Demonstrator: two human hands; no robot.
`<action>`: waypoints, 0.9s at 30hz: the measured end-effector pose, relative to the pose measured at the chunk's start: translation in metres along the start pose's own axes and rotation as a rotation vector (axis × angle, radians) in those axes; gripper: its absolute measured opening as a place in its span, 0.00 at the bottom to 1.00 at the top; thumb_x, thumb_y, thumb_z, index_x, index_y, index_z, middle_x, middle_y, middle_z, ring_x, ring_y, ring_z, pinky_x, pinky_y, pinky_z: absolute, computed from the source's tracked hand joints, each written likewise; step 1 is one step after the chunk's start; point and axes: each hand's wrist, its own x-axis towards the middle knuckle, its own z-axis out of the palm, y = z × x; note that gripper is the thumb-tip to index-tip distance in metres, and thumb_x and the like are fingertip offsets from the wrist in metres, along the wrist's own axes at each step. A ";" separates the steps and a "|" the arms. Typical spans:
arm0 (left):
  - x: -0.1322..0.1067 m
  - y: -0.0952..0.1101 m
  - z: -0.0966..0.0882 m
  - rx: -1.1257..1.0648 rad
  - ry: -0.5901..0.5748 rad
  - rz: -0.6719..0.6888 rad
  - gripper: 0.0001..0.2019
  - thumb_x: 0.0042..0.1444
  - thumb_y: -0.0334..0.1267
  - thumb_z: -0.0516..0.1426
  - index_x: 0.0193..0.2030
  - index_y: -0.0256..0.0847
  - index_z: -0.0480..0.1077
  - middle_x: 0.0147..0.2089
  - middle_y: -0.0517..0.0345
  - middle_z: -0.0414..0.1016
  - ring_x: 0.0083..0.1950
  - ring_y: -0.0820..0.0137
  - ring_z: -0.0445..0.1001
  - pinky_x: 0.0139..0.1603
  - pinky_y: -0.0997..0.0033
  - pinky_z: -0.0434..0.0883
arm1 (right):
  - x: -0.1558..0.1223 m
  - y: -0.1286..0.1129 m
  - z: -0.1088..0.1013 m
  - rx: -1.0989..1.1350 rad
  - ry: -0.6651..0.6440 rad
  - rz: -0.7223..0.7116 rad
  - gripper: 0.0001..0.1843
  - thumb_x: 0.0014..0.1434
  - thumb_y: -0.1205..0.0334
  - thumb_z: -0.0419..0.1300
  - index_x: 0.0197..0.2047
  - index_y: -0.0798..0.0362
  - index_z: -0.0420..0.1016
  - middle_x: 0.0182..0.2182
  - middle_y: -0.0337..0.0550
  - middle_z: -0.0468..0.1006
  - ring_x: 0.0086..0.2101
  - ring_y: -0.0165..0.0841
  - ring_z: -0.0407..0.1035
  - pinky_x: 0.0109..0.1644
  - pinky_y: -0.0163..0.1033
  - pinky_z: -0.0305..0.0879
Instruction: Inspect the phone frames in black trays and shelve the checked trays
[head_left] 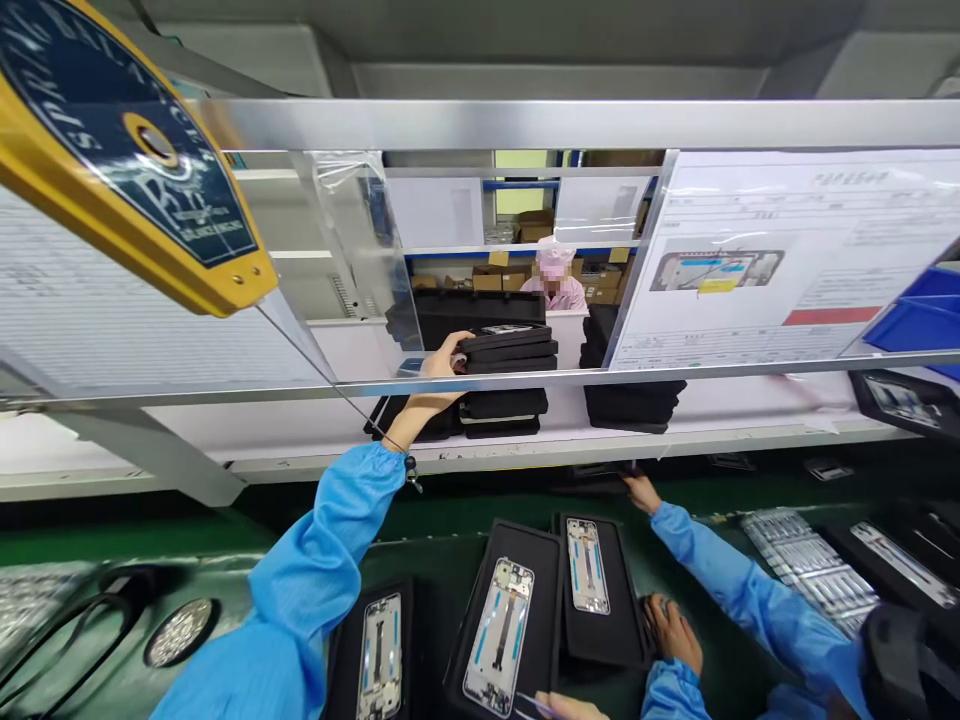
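Observation:
My left hand (442,362) reaches up to the shelf, its fingers closed on the left end of the top black trays (510,348) of a stack. More black trays (502,410) lie below that stack. My right hand (672,632) rests low on the green belt (420,510), fingers curled on the right edge of a black tray (600,585) that holds a phone frame (586,565). Two further trays with phone frames (501,636) (379,655) lie to the left of it.
A blue-sleeved arm comes from the right, its hand (643,492) on a dark tray at the belt's far edge. Another hand (568,708) holds a thin tool at the bottom edge. A yellow spring balancer (127,150) hangs upper left. Instruction sheets (780,260) hang right. A person in pink (556,280) sits beyond.

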 end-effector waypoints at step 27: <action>-0.008 0.002 0.003 0.034 -0.002 0.031 0.32 0.44 0.47 0.65 0.58 0.46 0.71 0.56 0.52 0.81 0.55 0.55 0.82 0.60 0.57 0.79 | -0.049 -0.027 -0.131 -0.163 -0.155 -0.141 0.14 0.39 0.48 0.87 0.28 0.37 0.90 0.21 0.38 0.81 0.19 0.39 0.71 0.19 0.39 0.67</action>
